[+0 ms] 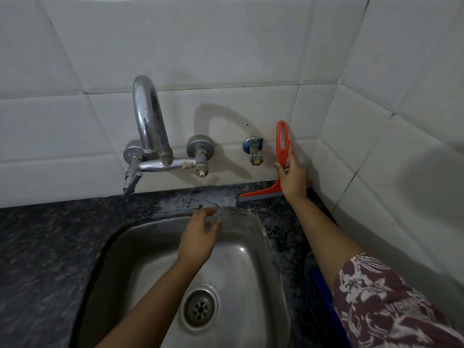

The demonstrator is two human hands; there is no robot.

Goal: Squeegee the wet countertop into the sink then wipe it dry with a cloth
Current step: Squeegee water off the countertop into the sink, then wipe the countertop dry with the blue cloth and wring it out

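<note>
A: Your right hand (292,177) holds the orange squeegee (281,158). Your fingers curl round the low part of its handle, and the loop sticks up above them.

B: Below your fingers, the rubber blade (261,194) sits on the dark countertop (50,234), right up against the tiled wall (226,59). I think you hold the handle upright so the blade lies flat and you can drag water to the sink.

A: Your left hand (198,239) hangs over the back edge of the steel sink (246,259). Its fingers are loose and a bit spread, and they hold nothing. It looks like you are keeping it out of the blade's path.

B: The wet patch (190,200) shines just past your left fingertips, between them and the wall.

A: Watch the small valve (254,150) just left of your right fingers. The handle could bump it if you slide that way.

B: The big tap (148,116) stands further left, well away from your right fingers, above the wet strip.

A: Something blue (322,290) lies under your right forearm. You can't tell what it is from here. No cloth shows anywhere.
</note>
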